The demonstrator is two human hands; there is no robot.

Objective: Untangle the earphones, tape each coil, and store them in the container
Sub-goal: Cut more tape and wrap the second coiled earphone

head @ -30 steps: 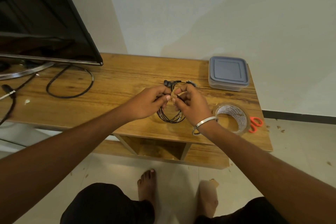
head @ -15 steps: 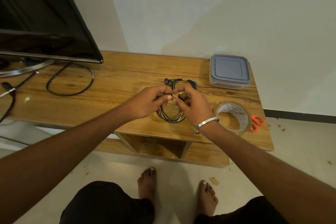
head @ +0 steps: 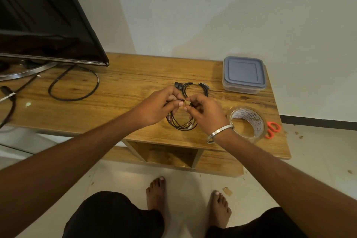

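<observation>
A coil of black earphone wire point(head: 180, 124) hangs just above the wooden table point(head: 125, 87), held at its top by both hands. My left hand point(head: 156, 105) pinches the top of the coil from the left. My right hand point(head: 206, 111) pinches it from the right, and a small strip of brown tape shows between the fingertips. More black earphones point(head: 190, 87) lie on the table just behind the hands. The grey-lidded container point(head: 243, 74) stands shut at the back right. A roll of clear tape point(head: 247, 123) lies by my right wrist.
Orange-handled scissors point(head: 272, 129) lie right of the tape roll near the table's right edge. A television point(head: 42, 19) on a metal stand fills the left, with a black cable loop point(head: 74, 89) on the table. Bare feet stand on the tiled floor below.
Both hands have stayed at the top of the coil. The fingertips have shifted slightly around the wire, and the camera has tilted a little.
</observation>
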